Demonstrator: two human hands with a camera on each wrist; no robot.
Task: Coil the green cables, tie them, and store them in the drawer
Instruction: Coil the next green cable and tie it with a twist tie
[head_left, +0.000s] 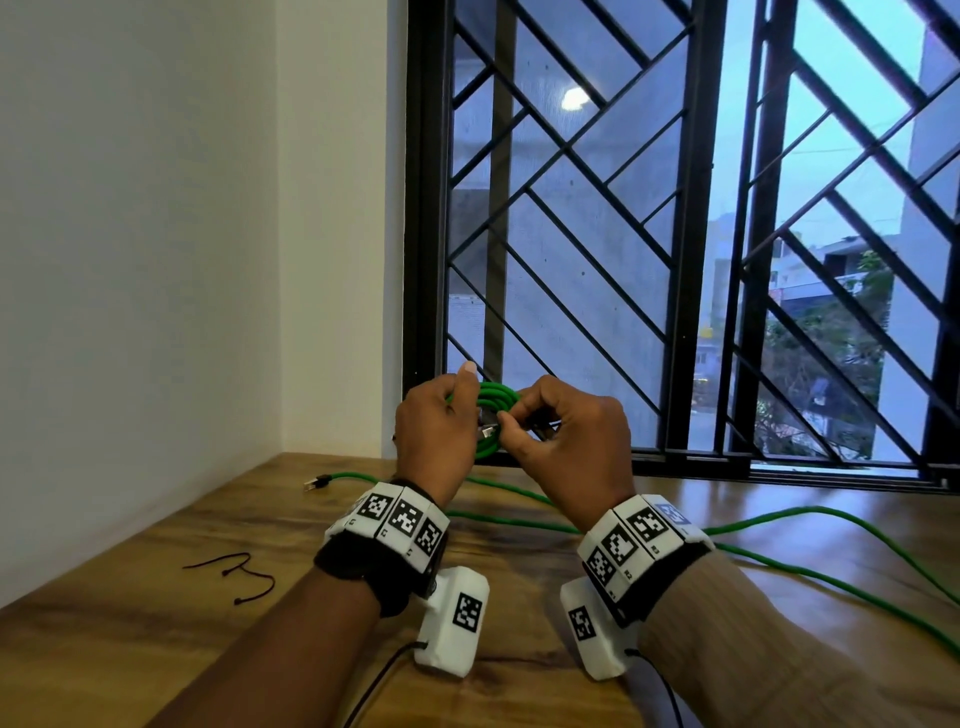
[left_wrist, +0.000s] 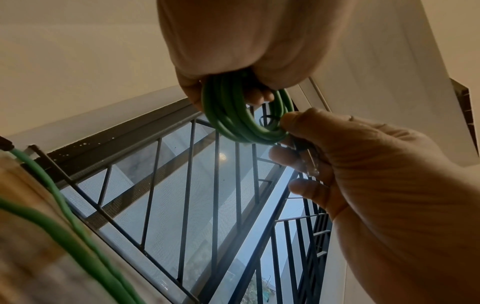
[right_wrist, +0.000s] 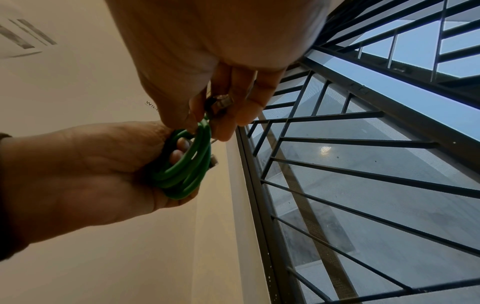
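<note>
I hold a small coil of green cable (head_left: 491, 400) in the air above the wooden table (head_left: 519, 613), in front of the window. My left hand (head_left: 465, 410) grips the coil's left side with the loops inside its curled fingers, index finger raised. My right hand (head_left: 514, 423) pinches the coil's right side and the cable's metal plug (right_wrist: 221, 102). The left wrist view shows the coil (left_wrist: 241, 119), with a thin dark strand (left_wrist: 267, 121) by the right hand's thumb. In the right wrist view a second plug (right_wrist: 214, 162) sticks out of the coil (right_wrist: 187, 170). No drawer is in view.
Loose green cables (head_left: 779, 519) run across the table to the right, one ending in a dark plug (head_left: 314, 483) at the left. Thin dark ties (head_left: 239, 571) lie on the table's left part. A barred window (head_left: 675, 234) stands behind, a white wall on the left.
</note>
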